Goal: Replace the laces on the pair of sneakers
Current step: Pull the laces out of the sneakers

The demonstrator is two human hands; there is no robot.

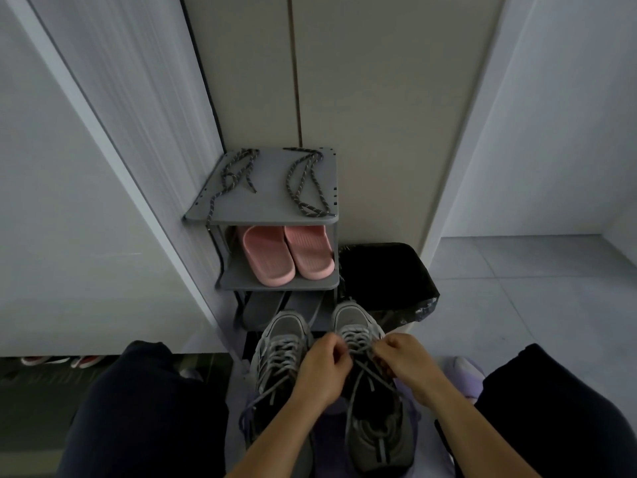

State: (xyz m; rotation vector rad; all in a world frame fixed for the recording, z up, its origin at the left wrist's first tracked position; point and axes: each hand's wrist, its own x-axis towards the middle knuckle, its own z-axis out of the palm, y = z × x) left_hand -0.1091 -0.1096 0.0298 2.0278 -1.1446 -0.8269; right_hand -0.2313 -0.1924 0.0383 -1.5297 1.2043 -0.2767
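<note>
- left hand (322,369) and right hand (408,362) each pinch the grey lace (357,340) on the right sneaker (351,319)
- left sneaker (282,334) sits just beside it, laced; both in front of the shoe rack (272,200)
- 2 speckled rope laces (228,177) lie on the rack's top shelf

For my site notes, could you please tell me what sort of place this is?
Probably a home entryway: a shoe rack with pink slippers, a bagged bin beside it, tiled floor.

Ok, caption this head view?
Left hand and right hand pinch grey sneaker's flat lace; two speckled rope laces lie on grey rack.
</note>
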